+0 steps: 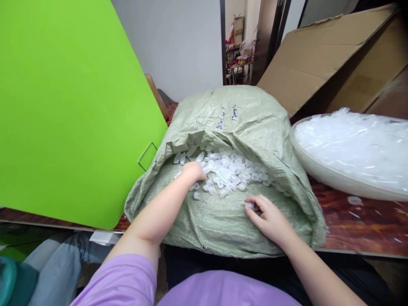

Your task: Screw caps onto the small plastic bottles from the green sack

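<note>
A pale green woven sack [236,119] lies open toward me on the table edge, its mouth full of several small translucent white plastic caps [229,170]. My left hand [193,171] reaches into the sack mouth, fingers curled down among the caps at the left side of the pile; what they hold is hidden. My right hand [269,216] rests on the sack's lower lip, fingertips pinching one small clear cap [249,206].
A large white basin [321,174] heaped with clear plastic pieces stands at the right on the dark wooden table [360,229]. A bright green board [63,106] leans at the left. Cardboard sheets [321,55] stand behind. A few loose caps lie on the table.
</note>
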The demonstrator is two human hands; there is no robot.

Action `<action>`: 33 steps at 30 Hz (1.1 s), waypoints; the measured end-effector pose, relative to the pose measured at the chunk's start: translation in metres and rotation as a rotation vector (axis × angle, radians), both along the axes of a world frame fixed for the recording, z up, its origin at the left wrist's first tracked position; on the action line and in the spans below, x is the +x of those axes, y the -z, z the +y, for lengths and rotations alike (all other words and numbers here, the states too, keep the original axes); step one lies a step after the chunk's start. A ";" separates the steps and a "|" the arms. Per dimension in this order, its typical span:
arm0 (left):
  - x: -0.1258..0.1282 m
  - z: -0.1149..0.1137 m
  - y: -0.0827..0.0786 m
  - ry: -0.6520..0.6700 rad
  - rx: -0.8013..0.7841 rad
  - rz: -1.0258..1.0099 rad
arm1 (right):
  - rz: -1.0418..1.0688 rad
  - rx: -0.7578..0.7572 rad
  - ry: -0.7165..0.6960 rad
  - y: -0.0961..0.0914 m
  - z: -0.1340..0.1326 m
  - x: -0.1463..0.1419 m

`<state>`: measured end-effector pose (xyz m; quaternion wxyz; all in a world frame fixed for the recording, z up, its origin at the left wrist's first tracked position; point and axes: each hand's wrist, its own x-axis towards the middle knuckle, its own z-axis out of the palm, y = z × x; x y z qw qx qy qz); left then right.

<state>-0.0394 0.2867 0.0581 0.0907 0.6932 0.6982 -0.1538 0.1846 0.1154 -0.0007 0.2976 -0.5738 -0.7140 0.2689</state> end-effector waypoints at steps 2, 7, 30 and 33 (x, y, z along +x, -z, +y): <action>-0.002 -0.005 0.002 -0.028 0.042 0.020 | -0.002 0.002 -0.002 0.000 0.000 0.000; -0.012 -0.020 0.002 -0.002 0.139 -0.012 | 0.058 0.025 0.024 0.001 -0.001 0.001; -0.001 -0.185 0.031 0.476 0.330 -0.951 | 0.134 0.134 -0.358 -0.051 -0.028 -0.019; -0.001 -0.185 0.033 0.455 0.288 -0.927 | 0.050 0.121 -0.426 -0.049 -0.028 -0.019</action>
